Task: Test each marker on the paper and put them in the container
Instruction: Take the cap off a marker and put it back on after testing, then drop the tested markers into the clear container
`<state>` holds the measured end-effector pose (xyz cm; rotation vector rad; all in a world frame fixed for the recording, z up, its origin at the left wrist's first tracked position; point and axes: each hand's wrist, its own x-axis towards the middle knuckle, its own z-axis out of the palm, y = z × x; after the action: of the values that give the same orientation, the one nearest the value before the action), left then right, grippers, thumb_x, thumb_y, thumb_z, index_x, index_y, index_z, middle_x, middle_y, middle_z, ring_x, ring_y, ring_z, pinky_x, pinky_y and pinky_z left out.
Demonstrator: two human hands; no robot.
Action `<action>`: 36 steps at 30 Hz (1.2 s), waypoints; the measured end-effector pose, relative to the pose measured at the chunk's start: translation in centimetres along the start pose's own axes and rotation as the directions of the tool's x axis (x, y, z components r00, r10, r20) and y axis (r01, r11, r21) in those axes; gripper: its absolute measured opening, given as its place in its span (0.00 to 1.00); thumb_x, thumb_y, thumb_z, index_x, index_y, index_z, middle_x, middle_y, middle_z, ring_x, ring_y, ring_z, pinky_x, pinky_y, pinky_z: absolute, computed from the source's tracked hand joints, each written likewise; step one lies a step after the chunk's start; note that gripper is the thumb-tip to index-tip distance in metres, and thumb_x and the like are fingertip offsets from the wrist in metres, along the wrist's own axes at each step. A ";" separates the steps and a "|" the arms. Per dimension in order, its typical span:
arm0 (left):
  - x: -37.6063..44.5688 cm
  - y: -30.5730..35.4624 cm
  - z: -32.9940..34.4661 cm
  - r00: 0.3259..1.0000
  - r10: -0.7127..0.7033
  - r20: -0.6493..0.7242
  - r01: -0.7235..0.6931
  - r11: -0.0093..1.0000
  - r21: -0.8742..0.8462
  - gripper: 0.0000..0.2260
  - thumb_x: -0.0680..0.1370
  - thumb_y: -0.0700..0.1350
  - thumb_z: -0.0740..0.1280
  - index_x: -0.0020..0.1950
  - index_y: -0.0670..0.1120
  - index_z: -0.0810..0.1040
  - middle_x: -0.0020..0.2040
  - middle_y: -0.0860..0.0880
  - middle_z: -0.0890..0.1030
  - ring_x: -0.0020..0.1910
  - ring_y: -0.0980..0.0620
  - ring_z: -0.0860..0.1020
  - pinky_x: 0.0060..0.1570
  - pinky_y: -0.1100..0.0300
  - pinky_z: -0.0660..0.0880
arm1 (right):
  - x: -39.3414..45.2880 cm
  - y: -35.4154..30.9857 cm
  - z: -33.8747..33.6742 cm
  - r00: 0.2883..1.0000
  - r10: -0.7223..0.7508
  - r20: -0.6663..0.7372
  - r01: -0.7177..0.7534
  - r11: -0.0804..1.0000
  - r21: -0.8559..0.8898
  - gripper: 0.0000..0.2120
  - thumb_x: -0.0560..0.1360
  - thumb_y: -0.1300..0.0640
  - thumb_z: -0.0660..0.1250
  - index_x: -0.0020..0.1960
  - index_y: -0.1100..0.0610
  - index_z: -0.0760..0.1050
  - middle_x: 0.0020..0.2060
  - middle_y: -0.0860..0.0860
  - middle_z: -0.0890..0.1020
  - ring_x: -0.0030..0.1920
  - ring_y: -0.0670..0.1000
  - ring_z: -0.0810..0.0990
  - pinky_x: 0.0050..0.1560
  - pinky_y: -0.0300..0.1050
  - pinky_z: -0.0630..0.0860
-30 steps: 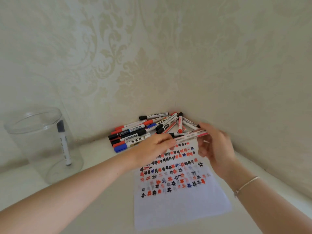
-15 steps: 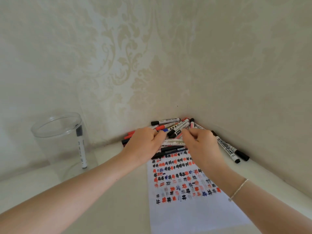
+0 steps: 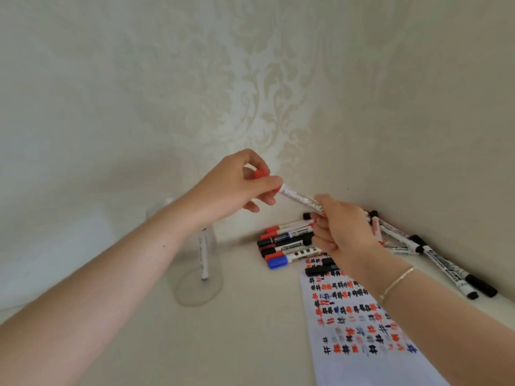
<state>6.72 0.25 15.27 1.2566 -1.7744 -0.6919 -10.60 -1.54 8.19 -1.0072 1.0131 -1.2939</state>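
Note:
A red-capped white marker (image 3: pixel 299 199) is held in the air above the table by both hands. My left hand (image 3: pixel 237 185) pinches its red cap end. My right hand (image 3: pixel 341 232) grips the other end of the barrel. Below them a pile of markers (image 3: pixel 289 242) with red, black and blue caps lies in the wall corner. The white paper (image 3: pixel 359 324), covered in red, black and blue test marks, lies in front of the pile. The clear plastic container (image 3: pixel 195 282) stands left of the pile, partly behind my left forearm, with one marker (image 3: pixel 204 254) upright inside.
Patterned cream walls meet in a corner just behind the pile. More black-capped markers (image 3: pixel 446 267) lie along the right wall. The pale tabletop (image 3: pixel 250 330) runs from the container to the paper.
Both hands have lifted from the pile with a red-capped marker held between them. The view has shifted, so the pile and paper now sit lower right.

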 end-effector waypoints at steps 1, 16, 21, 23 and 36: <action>0.0 0.0 -1.1 0.999 -0.052 0.013 0.053 0.991 -0.126 0.07 0.77 0.44 0.69 0.51 0.42 0.74 0.42 0.45 0.85 0.41 0.52 0.84 0.35 0.64 0.77 | 0.2 0.0 0.7 1.000 0.022 0.015 -0.023 0.999 0.043 0.15 0.80 0.55 0.59 0.37 0.59 0.68 0.21 0.47 0.59 0.20 0.46 0.55 0.18 0.38 0.55; 0.2 -3.1 -7.4 0.903 0.096 -0.419 -0.149 0.984 -0.095 0.09 0.80 0.38 0.61 0.59 0.46 0.67 0.39 0.44 0.79 0.37 0.48 0.81 0.37 0.54 0.81 | 1.5 1.8 10.7 0.952 0.120 0.281 -0.074 0.983 -0.170 0.13 0.80 0.48 0.58 0.45 0.57 0.69 0.28 0.50 0.67 0.25 0.49 0.65 0.27 0.40 0.65; 0.3 -6.0 -10.2 0.744 0.376 -0.552 -0.151 0.900 0.409 0.07 0.81 0.43 0.60 0.58 0.49 0.67 0.37 0.46 0.79 0.33 0.55 0.78 0.39 0.52 0.79 | 4.1 5.6 6.1 0.934 -0.206 0.293 0.339 0.243 -0.909 0.11 0.76 0.64 0.58 0.57 0.56 0.67 0.50 0.55 0.75 0.46 0.55 0.76 0.40 0.45 0.72; 0.3 -7.4 -10.1 0.859 0.323 -0.397 -0.085 0.855 0.512 0.05 0.80 0.44 0.61 0.55 0.50 0.68 0.36 0.47 0.79 0.33 0.51 0.79 0.41 0.48 0.78 | 4.5 7.5 4.1 0.936 -0.117 0.333 0.313 -0.166 -0.935 0.20 0.76 0.62 0.59 0.67 0.57 0.62 0.63 0.55 0.69 0.61 0.56 0.72 0.56 0.47 0.72; 2.5 -8.1 -9.0 0.877 -0.422 0.228 0.084 0.603 0.793 0.09 0.70 0.51 0.73 0.32 0.52 0.79 0.31 0.56 0.79 0.32 0.58 0.76 0.35 0.65 0.70 | 5.7 11.1 2.2 0.773 -0.091 0.628 0.552 -0.390 -0.737 0.18 0.77 0.63 0.59 0.66 0.55 0.67 0.60 0.54 0.72 0.59 0.55 0.72 0.59 0.46 0.66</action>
<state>17.99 -4.63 14.05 2.1110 -2.3815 -0.3324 -5.48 -6.96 -2.10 -3.0389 1.5249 -0.2293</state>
